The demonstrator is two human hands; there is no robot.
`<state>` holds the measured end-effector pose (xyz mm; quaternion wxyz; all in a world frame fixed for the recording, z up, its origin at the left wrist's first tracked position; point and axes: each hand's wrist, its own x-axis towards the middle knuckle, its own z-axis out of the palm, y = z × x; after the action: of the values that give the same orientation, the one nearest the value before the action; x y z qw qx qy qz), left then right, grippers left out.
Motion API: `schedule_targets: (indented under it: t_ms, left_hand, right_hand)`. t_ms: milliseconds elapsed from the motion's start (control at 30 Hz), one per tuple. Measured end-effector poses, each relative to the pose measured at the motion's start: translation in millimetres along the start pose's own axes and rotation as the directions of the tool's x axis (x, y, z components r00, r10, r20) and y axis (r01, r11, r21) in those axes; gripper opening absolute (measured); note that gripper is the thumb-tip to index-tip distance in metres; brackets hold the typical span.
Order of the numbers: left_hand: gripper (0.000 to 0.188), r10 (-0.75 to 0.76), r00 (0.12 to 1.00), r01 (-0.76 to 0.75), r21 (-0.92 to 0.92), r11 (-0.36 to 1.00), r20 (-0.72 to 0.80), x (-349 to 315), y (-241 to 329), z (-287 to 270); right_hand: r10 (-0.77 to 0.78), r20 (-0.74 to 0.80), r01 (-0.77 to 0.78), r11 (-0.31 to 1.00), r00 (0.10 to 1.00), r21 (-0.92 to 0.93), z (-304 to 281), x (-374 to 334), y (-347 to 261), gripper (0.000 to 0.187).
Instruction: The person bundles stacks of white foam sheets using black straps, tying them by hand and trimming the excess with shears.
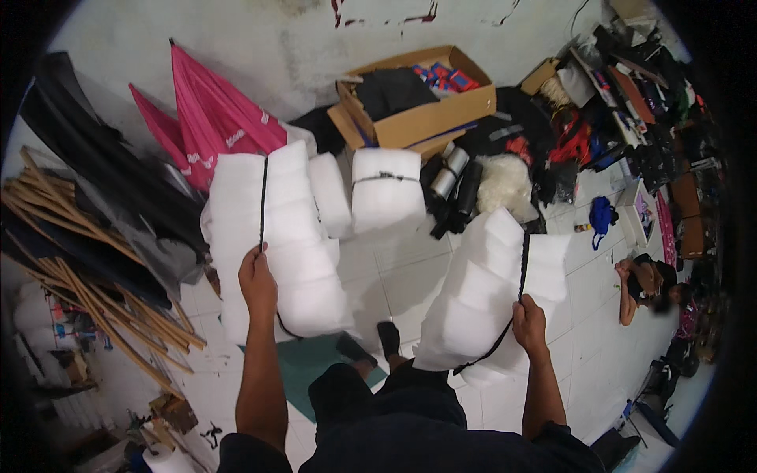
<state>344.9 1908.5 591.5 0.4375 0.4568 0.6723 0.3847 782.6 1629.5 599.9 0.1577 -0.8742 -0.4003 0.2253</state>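
Note:
My left hand [257, 282] is closed on the black strap [264, 197] round a large bundle of white foam-like padding [303, 272]. On the other side, my right hand [529, 322] grips the black strap [524, 260] of a second white bundle [477, 276], which tilts beside my right leg. Both bundles look soft and layered. Between and beyond them a smaller white bundle [386, 205] tied with black cord rests on the tiles, with another white piece [330, 189] beside it. The fingertips are partly hidden at both straps.
A cardboard box [434, 122] stands by the wall, near pink fabric [217, 110]. Long brown strips [110, 296] and black sheets [118, 150] lie left. At right another person [650, 284] is on the floor near piled goods. A green mat [296, 374] lies by my feet.

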Motion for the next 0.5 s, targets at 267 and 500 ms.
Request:
schedule_targets:
  t_ms: [267, 500]
  left_hand:
    - [0.026, 0.253, 0.967, -0.243, 0.160, 0.957, -0.042, 138.6, 14.5, 58.1]
    - [0.028, 0.095, 0.965, -0.183, 0.373, 0.910, 0.243, 206.4, -55.3, 79.2]
  right_hand:
    - [-0.256, -0.259, 0.245, 0.967, 0.931, -0.073, -74.8, 67.3, -148.2, 0.020]
    - [-0.488, -0.410, 0.409, 0.872, 0.771, -0.269, -34.6, 164.7, -258.4, 0.015]
